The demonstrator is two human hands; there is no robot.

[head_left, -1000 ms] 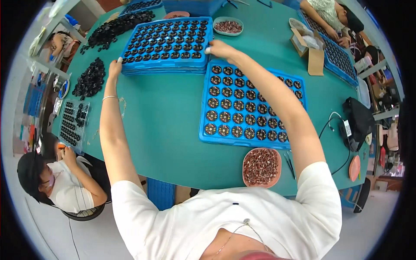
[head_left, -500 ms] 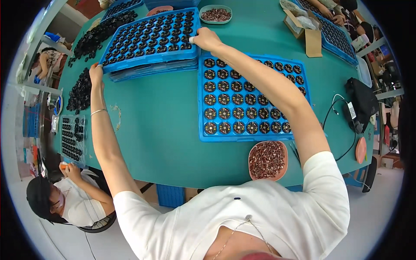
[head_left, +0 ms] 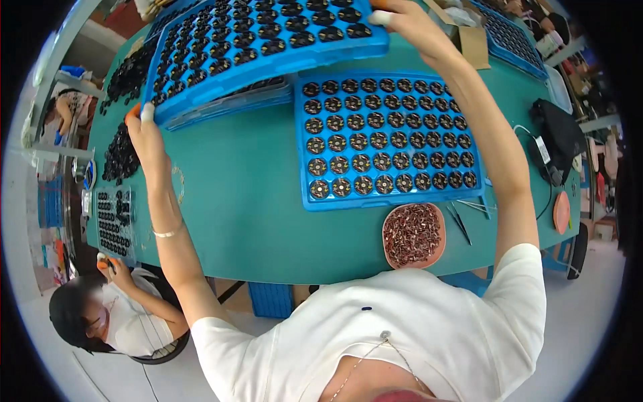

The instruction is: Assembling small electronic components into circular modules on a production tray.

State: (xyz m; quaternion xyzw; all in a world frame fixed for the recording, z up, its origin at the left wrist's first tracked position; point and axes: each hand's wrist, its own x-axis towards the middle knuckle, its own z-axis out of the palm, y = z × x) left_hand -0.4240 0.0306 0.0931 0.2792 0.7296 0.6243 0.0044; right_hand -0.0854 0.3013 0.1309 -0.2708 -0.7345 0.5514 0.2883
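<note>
Both my hands grip a blue tray (head_left: 268, 63) filled with rows of round black parts, lifted and tilted above a stack of similar trays (head_left: 228, 106). My left hand (head_left: 146, 137), with orange and white covers on its fingertips, holds the near left corner. At the right end my right hand (head_left: 405, 23) grips the edge, a white cover on its thumb. Beneath my right forearm, a second blue tray (head_left: 395, 201) lies on the green table, its cups holding round black parts with coppery, patterned faces.
A pink bowl (head_left: 385, 244) of small reddish-brown pieces stands near the front edge, beside tweezers (head_left: 460, 224). Loose black parts (head_left: 120, 157) lie in heaps at left. A co-worker (head_left: 127, 308) sits at the lower left by a clear tray (head_left: 115, 224). A black bag (head_left: 559, 144) lies at right.
The held tray has risen off the stack, moving right and closer to me. My right hand has shifted right with it, and more of the tray on the table shows.
</note>
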